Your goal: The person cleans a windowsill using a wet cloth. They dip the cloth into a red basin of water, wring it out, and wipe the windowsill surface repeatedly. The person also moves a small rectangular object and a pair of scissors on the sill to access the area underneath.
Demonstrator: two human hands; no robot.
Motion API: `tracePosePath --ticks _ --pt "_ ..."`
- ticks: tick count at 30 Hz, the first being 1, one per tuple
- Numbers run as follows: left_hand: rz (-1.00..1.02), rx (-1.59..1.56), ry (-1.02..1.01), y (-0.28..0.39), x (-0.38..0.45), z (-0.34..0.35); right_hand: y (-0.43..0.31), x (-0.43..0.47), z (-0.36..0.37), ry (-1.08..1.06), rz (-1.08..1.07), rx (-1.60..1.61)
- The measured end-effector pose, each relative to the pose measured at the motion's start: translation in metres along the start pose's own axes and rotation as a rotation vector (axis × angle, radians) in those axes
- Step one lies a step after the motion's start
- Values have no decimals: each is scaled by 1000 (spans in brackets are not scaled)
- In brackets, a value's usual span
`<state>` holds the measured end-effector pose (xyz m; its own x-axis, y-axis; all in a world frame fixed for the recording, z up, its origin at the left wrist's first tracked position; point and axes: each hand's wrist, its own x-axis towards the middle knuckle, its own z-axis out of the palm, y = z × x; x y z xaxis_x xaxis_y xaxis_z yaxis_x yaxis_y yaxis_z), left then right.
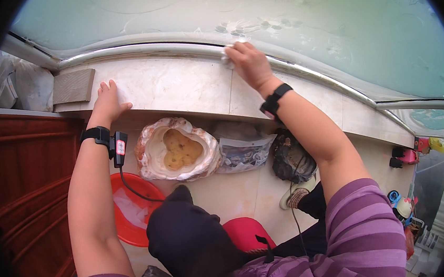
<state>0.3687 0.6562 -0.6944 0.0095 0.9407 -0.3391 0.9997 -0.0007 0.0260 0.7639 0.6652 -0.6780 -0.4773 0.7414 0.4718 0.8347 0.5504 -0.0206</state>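
Observation:
My right hand (pixel 247 62) grips a crumpled white cloth or tissue (pixel 226 59), pressed against the white window frame (pixel 182 51). Behind it rises a frosted window pane (pixel 295 29) with a flower pattern. On the pale stone windowsill (pixel 169 81), my left hand (pixel 108 102) rests with its fingers apart and nothing held. A wooden block (pixel 73 86) lies just left of that hand. Both wrists wear black straps with small devices, and a cable runs down from the left one.
Along the floor below the sill stand a hollowed stone basin (pixel 179 148), a plastic bag (pixel 245 152) and a dark rock (pixel 291 158). A red plastic basin (pixel 134 217) holds something white. Reddish wooden cabinetry (pixel 33 202) borders the left. Toys (pixel 404 205) sit at the far right.

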Motion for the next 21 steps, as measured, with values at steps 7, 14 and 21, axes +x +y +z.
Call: tracePosePath --ticks 7,14,21 --pt "21 1 -8 22 3 -9 42 -54 -53 -68 112 -69" --pt "29 44 23 21 -2 -5 -138 163 55 -68 -195 138" --pt "2 -9 -37 19 -5 -10 -127 139 78 -120 -156 7"
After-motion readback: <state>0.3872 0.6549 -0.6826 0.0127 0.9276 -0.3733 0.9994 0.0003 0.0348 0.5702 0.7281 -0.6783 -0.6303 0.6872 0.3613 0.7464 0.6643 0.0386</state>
